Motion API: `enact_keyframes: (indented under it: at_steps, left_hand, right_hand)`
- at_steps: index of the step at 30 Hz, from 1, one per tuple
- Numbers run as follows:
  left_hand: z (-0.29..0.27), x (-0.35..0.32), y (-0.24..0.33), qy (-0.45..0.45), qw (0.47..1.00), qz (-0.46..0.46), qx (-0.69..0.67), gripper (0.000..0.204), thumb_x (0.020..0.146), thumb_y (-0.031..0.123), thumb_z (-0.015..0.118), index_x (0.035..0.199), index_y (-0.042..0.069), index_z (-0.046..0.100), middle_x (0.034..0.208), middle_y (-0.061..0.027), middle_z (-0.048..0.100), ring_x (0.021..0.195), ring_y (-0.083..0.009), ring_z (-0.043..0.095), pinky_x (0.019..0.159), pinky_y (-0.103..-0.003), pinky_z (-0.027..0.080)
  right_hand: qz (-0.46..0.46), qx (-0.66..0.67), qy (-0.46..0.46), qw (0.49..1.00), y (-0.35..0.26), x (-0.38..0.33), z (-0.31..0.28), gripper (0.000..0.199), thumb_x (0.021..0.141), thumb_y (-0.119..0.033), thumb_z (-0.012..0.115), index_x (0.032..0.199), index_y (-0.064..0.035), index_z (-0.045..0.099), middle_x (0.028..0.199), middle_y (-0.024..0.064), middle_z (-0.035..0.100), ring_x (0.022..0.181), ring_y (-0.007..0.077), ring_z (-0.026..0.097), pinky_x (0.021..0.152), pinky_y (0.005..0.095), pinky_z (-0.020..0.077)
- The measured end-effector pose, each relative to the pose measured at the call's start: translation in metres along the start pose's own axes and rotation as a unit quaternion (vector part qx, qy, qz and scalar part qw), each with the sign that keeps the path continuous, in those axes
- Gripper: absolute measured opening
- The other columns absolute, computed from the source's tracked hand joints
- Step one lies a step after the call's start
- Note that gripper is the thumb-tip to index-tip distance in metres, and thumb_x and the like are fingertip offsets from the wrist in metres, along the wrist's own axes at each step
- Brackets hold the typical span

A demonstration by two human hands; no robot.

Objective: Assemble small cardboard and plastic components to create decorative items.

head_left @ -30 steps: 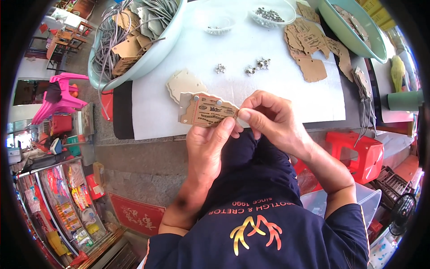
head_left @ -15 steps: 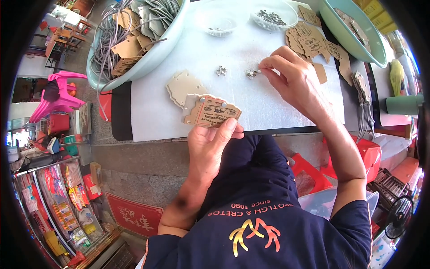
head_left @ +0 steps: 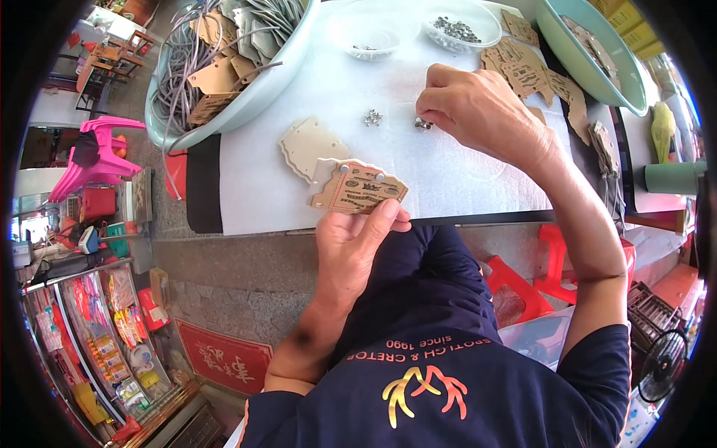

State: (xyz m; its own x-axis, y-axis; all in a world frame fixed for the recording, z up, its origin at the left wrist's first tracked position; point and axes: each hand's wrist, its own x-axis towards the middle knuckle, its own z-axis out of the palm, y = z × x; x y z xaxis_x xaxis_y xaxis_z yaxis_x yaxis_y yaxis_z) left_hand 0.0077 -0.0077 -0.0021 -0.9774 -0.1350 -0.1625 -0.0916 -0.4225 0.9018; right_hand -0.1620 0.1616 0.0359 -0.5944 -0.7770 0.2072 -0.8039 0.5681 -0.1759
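My left hand (head_left: 355,243) holds a brown cardboard tag (head_left: 360,187) with two small metal studs in it, just over the near edge of the white table (head_left: 478,168). My right hand (head_left: 478,112) reaches forward and pinches at a small heap of metal studs (head_left: 423,124) on the table top. A second little heap of studs (head_left: 372,116) lies to its left. A short stack of blank cardboard tags (head_left: 308,145) rests beside the held tag.
A pale green basin (head_left: 239,104) at the back left holds grey cords and tags. Two clear dishes (head_left: 463,26) with studs stand at the back. More brown tags (head_left: 523,71) lie at the right by another green basin (head_left: 597,52). Red plastic stools (head_left: 553,254) stand under the table.
My right hand left the tag it was pinching with the left and reached forward to the studs on the table. The left hand keeps the tag.
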Motion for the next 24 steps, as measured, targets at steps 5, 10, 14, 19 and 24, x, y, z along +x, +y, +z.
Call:
enact_keyframes:
  at_steps: [5,10,14,19,24]
  left_hand:
    - [-0.001,0.0,0.0,-0.001,1.0,0.008,0.007,0.018,0.095,0.009,0.058,0.109,-0.002,0.059,0.092,-0.0092,0.064,0.083,-0.0158,0.064,0.071,-0.029,0.056]
    - [-0.005,-0.001,-0.001,-0.015,1.0,-0.005,-0.009,0.022,0.094,0.003,0.059,0.115,-0.003,0.056,0.099,-0.0075,0.063,0.084,-0.0138,0.064,0.074,-0.029,0.056]
    - [0.003,-0.001,0.002,0.021,1.0,-0.004,0.002,0.019,0.095,0.011,0.058,0.109,-0.003,0.059,0.091,-0.0094,0.064,0.082,-0.0164,0.064,0.072,-0.03,0.055]
    - [0.006,0.004,0.007,0.022,0.999,-0.01,-0.025,0.019,0.095,0.012,0.057,0.108,-0.002,0.058,0.09,-0.0099,0.064,0.082,-0.0178,0.063,0.072,-0.031,0.053]
    - [0.013,0.008,0.011,0.019,0.999,0.005,-0.037,0.019,0.096,0.011,0.057,0.109,-0.002,0.058,0.09,-0.0103,0.064,0.083,-0.0185,0.062,0.072,-0.032,0.052]
  right_hand:
    - [-0.018,-0.026,-0.042,0.999,-0.001,0.006,-0.003,0.01,0.085,-0.014,0.066,0.085,-0.0045,0.065,0.086,0.0084,0.061,0.072,0.0292,0.063,0.065,0.0411,0.0489]
    - [-0.017,0.016,0.024,0.999,0.002,0.004,0.004,0.011,0.082,-0.011,0.062,0.081,-0.0008,0.065,0.079,0.0119,0.061,0.066,0.0294,0.063,0.062,0.0405,0.0496]
    - [0.163,0.344,0.045,0.924,-0.01,-0.011,-0.001,0.022,0.085,-0.019,0.069,0.091,0.0015,0.066,0.068,0.0026,0.057,0.057,0.0118,0.053,0.052,0.0291,0.0419]
    - [0.282,0.754,-0.004,0.593,-0.036,-0.036,0.004,0.022,0.089,-0.022,0.068,0.095,-0.0012,0.065,0.069,-0.0037,0.052,0.056,0.0033,0.042,0.049,0.0198,0.0303]
    - [0.26,0.835,-0.023,0.485,-0.048,-0.048,0.013,0.019,0.09,-0.021,0.067,0.094,-0.0018,0.063,0.068,-0.0041,0.05,0.056,0.0035,0.041,0.049,0.0201,0.0308]
